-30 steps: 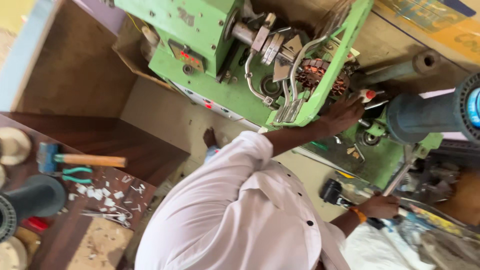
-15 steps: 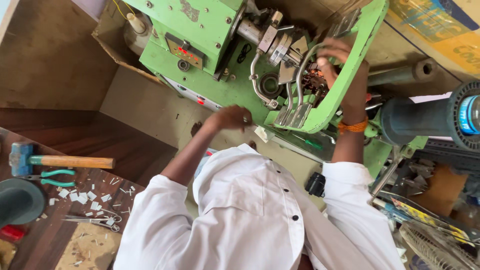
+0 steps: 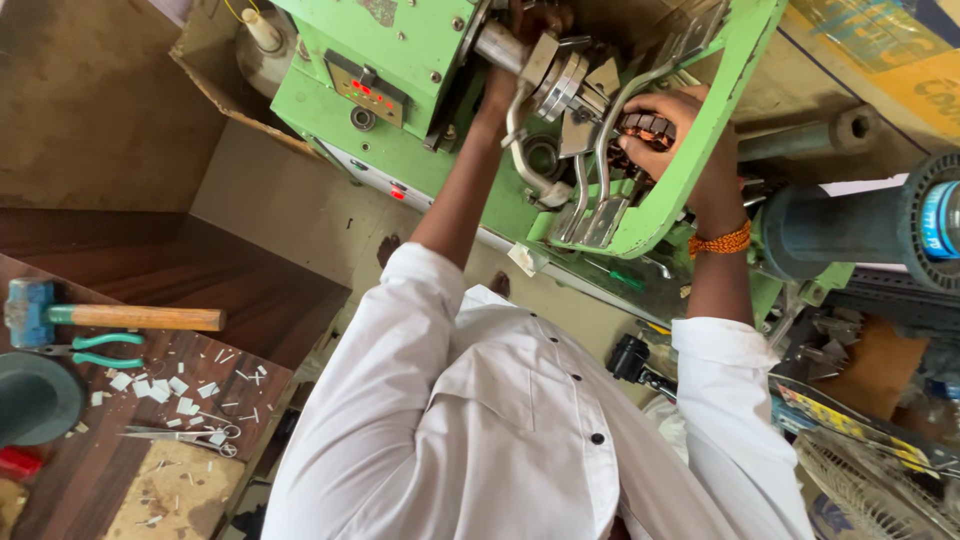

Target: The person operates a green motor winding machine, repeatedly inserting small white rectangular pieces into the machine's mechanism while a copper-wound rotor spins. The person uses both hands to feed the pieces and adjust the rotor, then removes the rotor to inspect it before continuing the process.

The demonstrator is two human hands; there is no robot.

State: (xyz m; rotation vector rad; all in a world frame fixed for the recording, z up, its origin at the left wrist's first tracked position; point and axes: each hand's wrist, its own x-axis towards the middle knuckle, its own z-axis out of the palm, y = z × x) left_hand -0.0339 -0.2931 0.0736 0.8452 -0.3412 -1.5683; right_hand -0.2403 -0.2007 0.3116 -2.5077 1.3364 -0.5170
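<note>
L hand (image 3: pixel 500 85) now up on machine (image 3: pixel 400 60), R hand (image 3: pixel 665 130) gripping stator (image 3: pixel 645 125)

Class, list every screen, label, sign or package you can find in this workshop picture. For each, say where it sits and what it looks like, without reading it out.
Display panel: on the green machine's front, upper left; small dark rectangle with red lit digits.
Printed carton: top right corner; yellow with blue patches.
Band label: around the grey cylinder at the right edge; blue ring.
Printed packet: lower right, beside the sleeve; flat, yellow and dark.
</note>
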